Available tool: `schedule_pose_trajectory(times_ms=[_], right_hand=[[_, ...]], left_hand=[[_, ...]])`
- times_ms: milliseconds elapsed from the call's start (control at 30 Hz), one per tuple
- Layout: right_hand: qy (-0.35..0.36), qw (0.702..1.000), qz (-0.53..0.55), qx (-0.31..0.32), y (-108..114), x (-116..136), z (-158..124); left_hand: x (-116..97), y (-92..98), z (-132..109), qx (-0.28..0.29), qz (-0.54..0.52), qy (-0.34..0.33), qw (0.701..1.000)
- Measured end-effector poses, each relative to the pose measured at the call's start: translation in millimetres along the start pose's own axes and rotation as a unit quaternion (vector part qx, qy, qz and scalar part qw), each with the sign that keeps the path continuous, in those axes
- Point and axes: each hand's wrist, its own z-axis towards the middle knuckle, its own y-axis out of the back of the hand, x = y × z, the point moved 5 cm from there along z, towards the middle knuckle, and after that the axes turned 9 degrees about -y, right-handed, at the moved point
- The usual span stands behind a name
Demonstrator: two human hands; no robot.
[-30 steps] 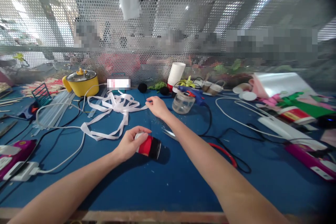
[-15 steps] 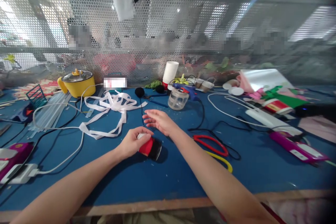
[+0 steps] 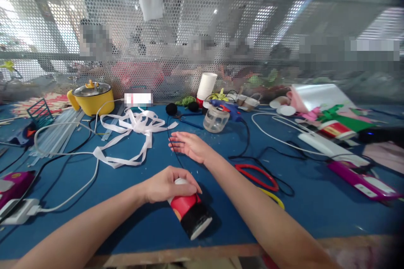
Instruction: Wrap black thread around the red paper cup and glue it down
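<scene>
My left hand (image 3: 168,185) is closed around a red and white paper cup (image 3: 184,207), which lies tilted toward the table's front edge. A black yarn band (image 3: 196,217) wraps the cup near its white-rimmed end. From a black yarn ball (image 3: 171,109) at the back, a thin strand (image 3: 177,158) runs past my right fingertips toward the cup. My right hand (image 3: 192,148) is beyond the cup, palm turned left, with its fingers stretched out. The strand touches or passes close by those fingers; I cannot tell which.
White ribbon (image 3: 139,122) lies in loops at the left, in front of a yellow pot (image 3: 94,98). A clear jar (image 3: 216,119) stands with a blue glue gun (image 3: 229,109) by it. Red handles (image 3: 257,176) and a purple power strip (image 3: 362,180) are on the right.
My left hand has brought the cup nearer to me and slightly right, showing more of its black band. The right hand stays nearly in place, fingers still extended.
</scene>
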Motion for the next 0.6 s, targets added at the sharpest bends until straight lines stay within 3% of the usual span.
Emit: schedule_pose_trajectory(times_ms=[233, 300, 400, 467, 600], right_hand=[[0.05, 0.998, -0.045, -0.019, -9, 35, 26], [0.088, 0.992, -0.076, -0.048, -5, 48, 24], [0.13, 0.975, -0.147, -0.108, 12, 61, 13], [0.139, 0.961, -0.198, -0.134, 25, 60, -1], [0.109, 0.95, -0.28, -0.081, 31, 34, -38]], left_hand=[[2, 2.3, 2, -0.011, 0.019, 0.01, 1.0], [-3, 9.2, 3, -0.056, 0.044, -0.009, 0.997], [-11, 30.1, 3, -0.199, 0.076, -0.066, 0.975], [-13, 41.4, 2, -0.257, 0.094, -0.102, 0.956], [-14, 53.1, 2, -0.291, 0.2, -0.157, 0.922]])
